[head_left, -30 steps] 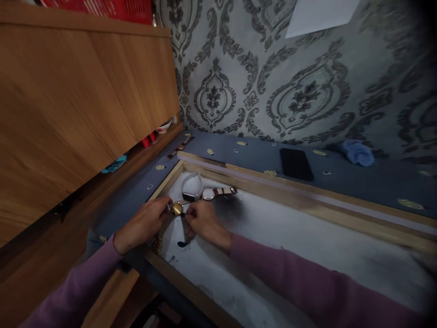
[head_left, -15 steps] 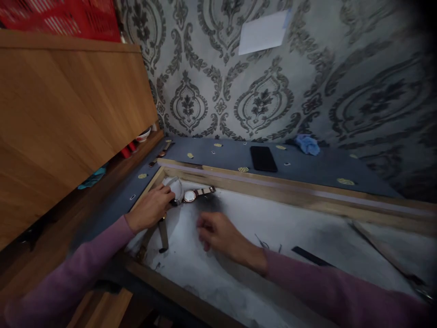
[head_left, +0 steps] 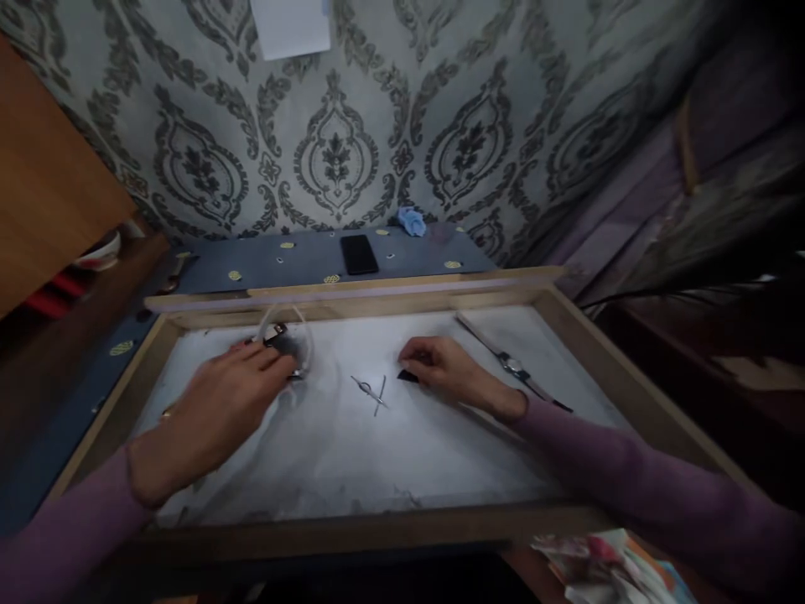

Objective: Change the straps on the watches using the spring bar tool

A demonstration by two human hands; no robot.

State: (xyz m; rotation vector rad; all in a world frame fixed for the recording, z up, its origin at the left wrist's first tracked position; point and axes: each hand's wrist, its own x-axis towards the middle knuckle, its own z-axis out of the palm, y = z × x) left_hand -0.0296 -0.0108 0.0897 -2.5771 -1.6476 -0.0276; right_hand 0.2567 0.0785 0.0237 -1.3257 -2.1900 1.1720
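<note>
From the head view, I record my left hand (head_left: 220, 407) palm down over the left part of a shallow wooden tray (head_left: 440, 289) with a white bottom. Its grip is clamped on a white-strapped watch (head_left: 309, 344): the fingertips lie at the case, while the strap stands up as a loop beyond them. Just behind those fingers I note the buckle end of a brown strap (head_left: 275, 333); the rest of it is hidden by the hand.

I find my right hand (head_left: 449, 369) over the middle-right of the tray, thumb and forefinger drawn close together. The end of a black piece (head_left: 407, 377) shows directly below the fingertips. I cannot tell whether that grip is clamped on it or merely above it, as the hand covers the remainder.

Between the two hands, thin metal pieces (head_left: 371, 394) lie crossed on the tray bottom, touching neither hand. To the right of the right hand, a second watch (head_left: 512, 365) lies stretched out at a slant, its strap extended both ways.

Beyond the tray's far edge runs a blue worktop (head_left: 421, 260) with a printed pattern. On it I log a black phone (head_left: 359, 254) lying flat and, near the patterned wall (head_left: 336, 159), a crumpled blue item (head_left: 412, 221). At the lower right, beyond the tray's near edge, I see colourful packaging (head_left: 610, 566), blurred.
</note>
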